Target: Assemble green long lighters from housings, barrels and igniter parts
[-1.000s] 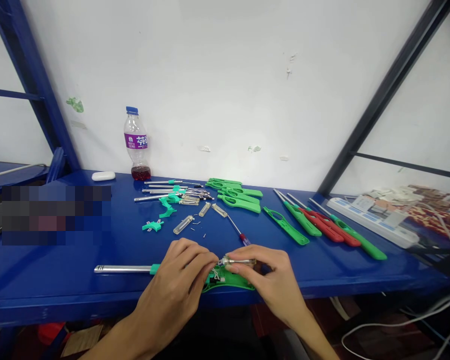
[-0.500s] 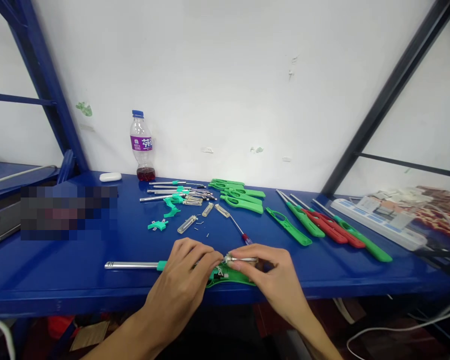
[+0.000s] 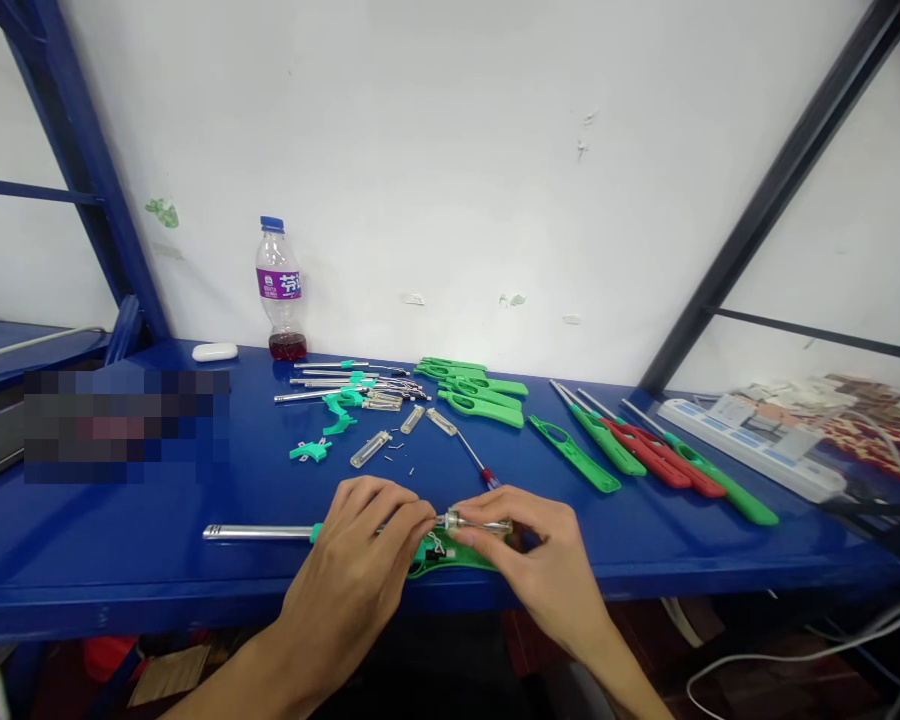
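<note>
Between the thumb and fingers of my right hand [image 3: 536, 535], closed in a pinch, is a clear lighter fuel tank [image 3: 459, 519], lying level. My left hand [image 3: 367, 545] is bent over a long-nosed lighter, its thumb and fingertips pinched at the tank's valve end; what they grip there is hidden. The lighter's metal tube [image 3: 255, 532] sticks out to the left beyond my left hand. Under both hands lies an open green handle half [image 3: 461, 558], with white wires [image 3: 436, 543] and a black part showing in it.
Behind my hands lie loose clear tanks [image 3: 370, 449], teal triggers [image 3: 310, 451], metal tubes with wires [image 3: 345, 382], green handle halves [image 3: 484, 405] and a screwdriver [image 3: 489, 478]. Assembled red and green lighters [image 3: 652, 455] and a power strip [image 3: 750, 450] are right. A bottle [image 3: 281, 290] stands at the wall.
Both hands keep nearly the same pinch at the tank and its valve end. The whole view has shifted slightly; nothing is visibly taken up or let go.
</note>
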`<action>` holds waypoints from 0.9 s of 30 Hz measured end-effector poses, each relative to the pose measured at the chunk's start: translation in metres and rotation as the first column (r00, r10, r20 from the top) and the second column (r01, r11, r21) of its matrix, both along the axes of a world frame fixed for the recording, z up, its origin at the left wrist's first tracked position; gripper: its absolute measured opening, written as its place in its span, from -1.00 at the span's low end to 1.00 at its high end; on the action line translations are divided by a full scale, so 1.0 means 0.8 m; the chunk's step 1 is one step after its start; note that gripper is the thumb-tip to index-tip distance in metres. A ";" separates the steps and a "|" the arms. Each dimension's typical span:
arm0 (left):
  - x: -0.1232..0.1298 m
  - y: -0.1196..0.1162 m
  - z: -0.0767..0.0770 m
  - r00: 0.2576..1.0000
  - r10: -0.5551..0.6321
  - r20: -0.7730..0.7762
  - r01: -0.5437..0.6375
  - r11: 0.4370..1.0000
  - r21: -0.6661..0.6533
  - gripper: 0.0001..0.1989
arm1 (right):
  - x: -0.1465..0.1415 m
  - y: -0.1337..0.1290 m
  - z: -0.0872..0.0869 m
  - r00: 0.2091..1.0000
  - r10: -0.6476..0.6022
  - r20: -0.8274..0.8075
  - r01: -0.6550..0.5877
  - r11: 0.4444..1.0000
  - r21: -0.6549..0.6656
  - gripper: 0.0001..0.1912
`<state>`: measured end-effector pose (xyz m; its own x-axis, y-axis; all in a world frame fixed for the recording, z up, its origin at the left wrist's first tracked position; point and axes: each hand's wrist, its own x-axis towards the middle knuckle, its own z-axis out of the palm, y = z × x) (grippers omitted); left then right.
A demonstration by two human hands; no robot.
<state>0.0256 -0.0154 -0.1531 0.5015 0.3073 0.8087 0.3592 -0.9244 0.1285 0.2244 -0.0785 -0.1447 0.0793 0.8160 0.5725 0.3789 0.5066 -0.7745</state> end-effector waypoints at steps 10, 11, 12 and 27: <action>-0.028 -0.015 -0.002 0.983 0.151 -0.106 -0.145 0.988 0.062 -0.70 | -0.002 -0.004 0.010 0.960 -0.170 0.223 0.163 0.985 0.052 -0.83; -0.033 -0.016 -0.002 0.982 0.150 -0.112 -0.145 0.988 0.053 -0.70 | -0.002 -0.003 0.010 0.955 -0.175 0.240 0.169 0.985 0.044 -0.82; -0.037 -0.018 -0.002 0.981 0.149 -0.121 -0.145 0.989 0.040 -0.71 | -0.002 -0.003 0.010 0.950 -0.180 0.255 0.176 0.984 0.038 -0.80; -0.041 -0.022 -0.003 0.973 0.176 -0.147 -0.174 0.984 0.023 -0.77 | 0.001 -0.002 0.004 0.922 -0.149 0.358 0.157 0.988 0.009 -0.84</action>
<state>-0.0069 -0.0332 -0.1554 0.5548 0.3929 0.7334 0.5299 -0.8464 0.0526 0.2255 -0.0799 -0.1413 -0.0020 0.8217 0.5700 0.7031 0.4064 -0.5834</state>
